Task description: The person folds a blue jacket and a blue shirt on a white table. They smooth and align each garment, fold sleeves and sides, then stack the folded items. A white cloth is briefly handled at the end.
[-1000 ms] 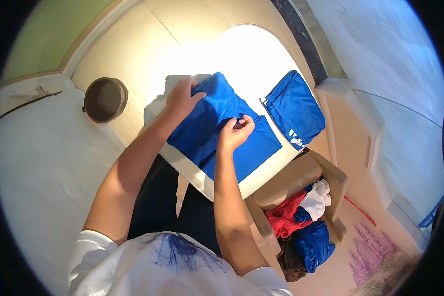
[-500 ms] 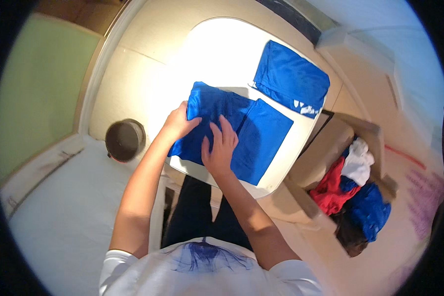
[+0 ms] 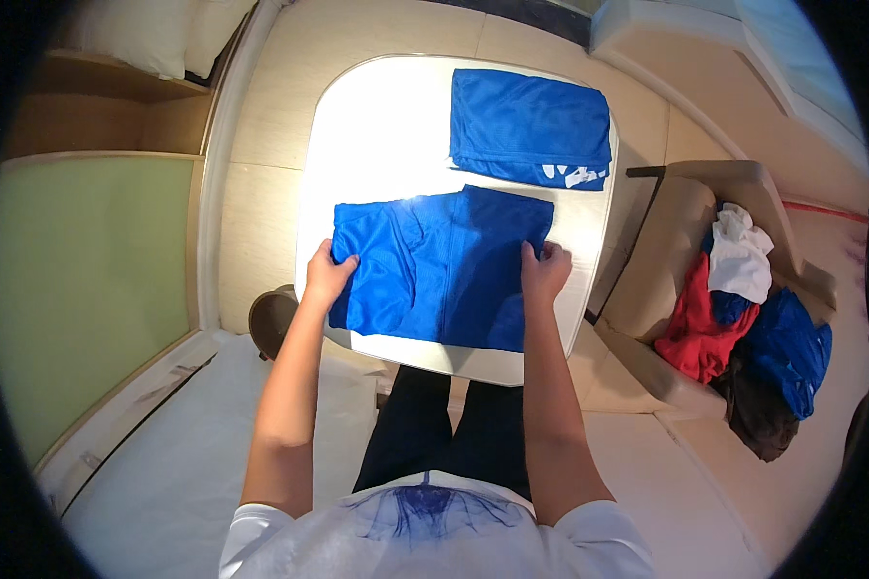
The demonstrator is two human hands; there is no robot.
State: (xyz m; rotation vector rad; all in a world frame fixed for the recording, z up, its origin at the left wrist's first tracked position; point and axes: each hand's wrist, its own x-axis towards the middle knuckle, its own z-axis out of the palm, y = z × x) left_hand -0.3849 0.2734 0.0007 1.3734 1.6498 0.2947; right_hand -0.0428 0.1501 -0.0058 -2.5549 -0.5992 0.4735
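A blue garment [image 3: 434, 270] lies spread on the white table [image 3: 377, 145], with a seam running down its middle and wrinkles on its left half. I cannot tell its exact kind. My left hand [image 3: 328, 275] is closed on its left edge, thumb on top and fingers tucked out of sight. At the opposite edge my right hand [image 3: 546, 272] pinches the cloth between thumb and fingers. Beyond them, near the table's far right corner, rests a folded blue garment [image 3: 531, 121] with a white print along its near edge.
Right of the table stands a tan chair [image 3: 652, 261] heaped with a white cloth [image 3: 741, 253], a red cloth [image 3: 695, 328], a blue garment [image 3: 790, 352] and a dark brown cloth [image 3: 761, 415]. A dark round bin [image 3: 272, 323] is on the floor beside the table's left corner.
My right hand has moved from the garment's middle to its right edge. The garment now lies flatter and squarer to me. My left hand still holds its left edge. The view has turned.
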